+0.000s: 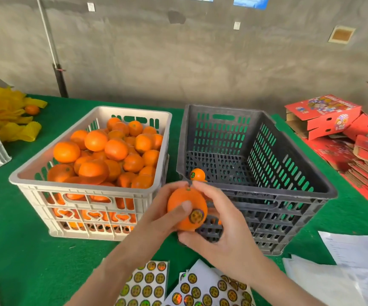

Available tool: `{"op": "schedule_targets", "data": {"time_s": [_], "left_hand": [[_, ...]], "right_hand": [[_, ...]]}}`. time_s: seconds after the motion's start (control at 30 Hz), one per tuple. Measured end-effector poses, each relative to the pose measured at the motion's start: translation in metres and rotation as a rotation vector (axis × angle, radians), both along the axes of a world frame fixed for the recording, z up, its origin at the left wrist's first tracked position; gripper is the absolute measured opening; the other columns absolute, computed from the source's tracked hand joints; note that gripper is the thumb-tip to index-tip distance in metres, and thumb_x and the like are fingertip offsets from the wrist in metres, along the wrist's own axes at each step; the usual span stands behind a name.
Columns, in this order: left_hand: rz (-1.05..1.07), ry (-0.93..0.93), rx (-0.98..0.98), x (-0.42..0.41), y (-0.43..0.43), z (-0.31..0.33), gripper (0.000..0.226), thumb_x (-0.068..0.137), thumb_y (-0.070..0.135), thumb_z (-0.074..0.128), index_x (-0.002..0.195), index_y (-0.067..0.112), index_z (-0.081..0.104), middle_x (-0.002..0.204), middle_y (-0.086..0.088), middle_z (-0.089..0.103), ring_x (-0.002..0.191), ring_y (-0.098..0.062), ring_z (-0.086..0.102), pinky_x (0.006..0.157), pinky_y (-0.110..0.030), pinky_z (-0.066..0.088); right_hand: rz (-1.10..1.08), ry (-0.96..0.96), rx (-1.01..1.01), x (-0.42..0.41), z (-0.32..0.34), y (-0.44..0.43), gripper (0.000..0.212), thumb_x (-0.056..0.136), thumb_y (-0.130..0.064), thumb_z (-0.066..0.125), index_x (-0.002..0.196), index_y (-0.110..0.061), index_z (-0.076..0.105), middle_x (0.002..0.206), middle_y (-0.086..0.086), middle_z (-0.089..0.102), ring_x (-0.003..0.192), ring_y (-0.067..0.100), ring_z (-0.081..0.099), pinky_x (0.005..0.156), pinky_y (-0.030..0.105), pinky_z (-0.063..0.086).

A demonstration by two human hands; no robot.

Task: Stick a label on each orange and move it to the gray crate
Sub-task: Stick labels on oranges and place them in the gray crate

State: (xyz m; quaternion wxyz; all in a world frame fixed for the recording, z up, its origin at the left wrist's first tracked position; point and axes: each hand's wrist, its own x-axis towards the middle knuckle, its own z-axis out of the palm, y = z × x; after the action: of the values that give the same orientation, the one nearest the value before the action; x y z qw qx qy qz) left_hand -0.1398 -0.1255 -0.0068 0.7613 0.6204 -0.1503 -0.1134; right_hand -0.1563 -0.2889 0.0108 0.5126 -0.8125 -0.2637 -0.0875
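Left hand [163, 212] is gripping an orange [183, 202] just in front of the gray crate [278, 193], thumb lying beside its label [196, 216]. Right hand [220, 224] is cupping the fruit too, fingers curled round it. A second orange [198, 174] is sitting inside the crate.

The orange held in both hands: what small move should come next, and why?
Probably move the orange into the gray crate, beside the labelled orange there: its label is already on, and the left hand and right hand both hold it.
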Motion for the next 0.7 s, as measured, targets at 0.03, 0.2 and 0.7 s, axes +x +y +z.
{"op": "schedule_targets", "data": {"time_s": [0.03,0.2,0.7], "left_hand": [[0.029,-0.061,0.06,0.007,0.002,0.013,0.054,0.071,0.063,0.065,0.12,0.043,0.054,0.118,0.005,0.06,0.108,-0.014,0.063,0.085,-0.032,0.055],[0.305,-0.334,0.414,0.093,0.03,0.059,0.038,0.092,0.057,0.042,0.125,0.037,0.046,0.124,0.005,0.056,0.105,-0.009,0.062,0.086,-0.03,0.052],[0.439,-0.41,1.718,0.203,0.121,-0.017,0.054,0.084,0.02,0.064,0.134,0.023,0.042,0.131,-0.01,0.033,0.123,-0.031,0.035,0.099,-0.042,0.037]], "right_hand": [[-0.007,-0.091,-0.064,0.009,0.012,0.003,0.062,0.074,-0.04,0.073,0.125,-0.047,0.039,0.126,-0.03,0.044,0.118,-0.004,0.047,0.093,0.011,0.04],[-0.263,-0.225,-0.259,0.111,0.07,-0.002,0.066,0.065,-0.028,0.079,0.121,-0.027,0.044,0.113,-0.009,0.049,0.096,0.001,0.046,0.074,0.008,0.036],[0.078,0.729,-1.669,0.254,-0.062,-0.058,0.058,0.092,-0.007,0.057,0.143,-0.009,0.031,0.148,0.014,0.033,0.131,0.031,0.04,0.092,0.035,0.04]]}}
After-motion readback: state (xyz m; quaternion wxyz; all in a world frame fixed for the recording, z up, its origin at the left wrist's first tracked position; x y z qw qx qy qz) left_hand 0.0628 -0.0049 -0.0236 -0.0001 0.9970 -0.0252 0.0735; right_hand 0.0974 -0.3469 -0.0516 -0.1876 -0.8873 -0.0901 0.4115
